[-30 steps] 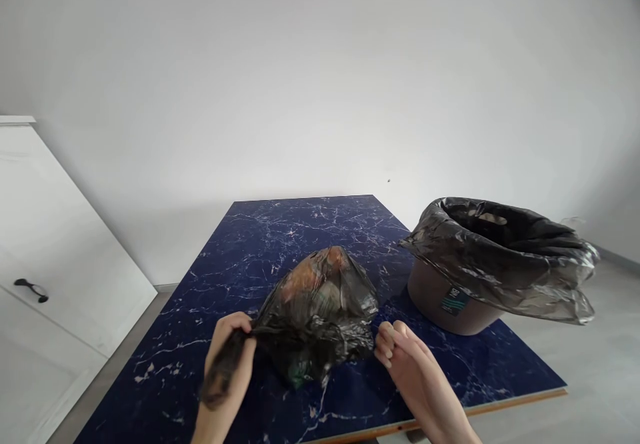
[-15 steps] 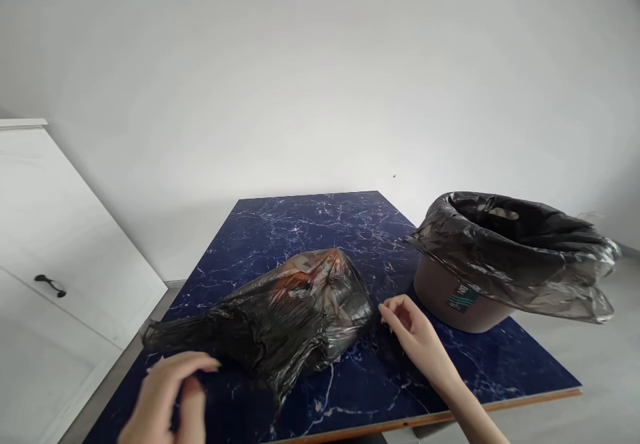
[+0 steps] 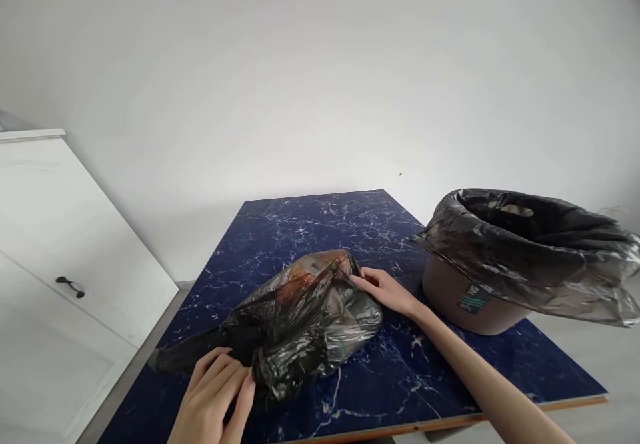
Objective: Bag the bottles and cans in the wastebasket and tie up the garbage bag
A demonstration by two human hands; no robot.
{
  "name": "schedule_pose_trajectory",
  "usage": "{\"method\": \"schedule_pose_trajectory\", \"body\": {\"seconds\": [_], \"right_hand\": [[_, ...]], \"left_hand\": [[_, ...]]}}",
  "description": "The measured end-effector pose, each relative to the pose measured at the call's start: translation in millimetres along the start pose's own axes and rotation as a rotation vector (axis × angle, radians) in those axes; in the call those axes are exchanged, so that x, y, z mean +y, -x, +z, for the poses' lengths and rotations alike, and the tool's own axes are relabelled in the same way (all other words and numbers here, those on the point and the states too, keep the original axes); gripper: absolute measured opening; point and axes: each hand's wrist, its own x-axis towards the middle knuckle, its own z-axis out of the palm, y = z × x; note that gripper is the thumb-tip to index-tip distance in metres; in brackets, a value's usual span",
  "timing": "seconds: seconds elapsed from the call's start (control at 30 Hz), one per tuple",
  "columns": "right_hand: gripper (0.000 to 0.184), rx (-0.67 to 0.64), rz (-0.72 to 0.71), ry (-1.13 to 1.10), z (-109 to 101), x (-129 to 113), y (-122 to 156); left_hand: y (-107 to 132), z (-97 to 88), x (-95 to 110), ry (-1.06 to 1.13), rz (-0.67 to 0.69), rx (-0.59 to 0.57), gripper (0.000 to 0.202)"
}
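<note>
A filled black garbage bag (image 3: 310,317) lies on its side on the dark blue marbled table (image 3: 320,221). Through its thin plastic, orange and pale contents show faintly. My left hand (image 3: 215,391) is closed on the loose plastic at the bag's near left, thumb and fingers pinching a fold. On the far right side, my right hand (image 3: 383,291) grips the bag near its top, with some fingers hidden behind the plastic. The bag's gathered end trails off to the left.
To the right on the table stands a brown trash bin (image 3: 457,297) lined with another black bag (image 3: 520,257) folded over its rim. A white cabinet (image 3: 75,337) with a black handle is at the left. A pale wall rises behind the table.
My left hand has moved right and taken hold of the bag's loose plastic. My right hand has risen from beside the bag onto its right side. The view has shifted slightly left.
</note>
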Motion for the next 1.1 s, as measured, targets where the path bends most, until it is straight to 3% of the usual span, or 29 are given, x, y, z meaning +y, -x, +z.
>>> {"method": "schedule_pose_trajectory", "body": {"seconds": [0.13,0.33,0.47,0.67,0.73,0.83,1.0,1.1], "right_hand": [[0.059,-0.012,0.006,-0.061,0,4,6],[0.062,0.202,0.059,-0.069,-10,11,23],[0.064,0.304,0.082,-0.042,-13,13,53],[0.062,0.301,0.106,0.027,-10,14,112],[0.061,0.305,0.107,0.056,-9,15,125],[0.061,0.316,0.118,0.078,-8,15,132],[0.06,0.335,0.139,0.08,-8,17,131],[0.06,0.346,0.143,0.097,-8,19,132]], "left_hand": [[13,-0.4,-3,0.029,-0.02,-0.081,0.03],[11,2.2,-8,0.029,-0.038,-0.083,0.031],[9,3.6,-18,-0.004,-0.088,-0.069,0.027],[21,0.6,-35,-0.038,-0.221,0.08,0.021],[19,-1.6,-34,0.003,-0.256,0.063,0.029],[1,-2.1,-30,0.132,-0.246,-0.059,0.032],[-59,9.1,-31,0.431,-0.363,-0.205,0.041],[-85,16.2,-28,0.59,-0.361,-0.319,0.041]]}}
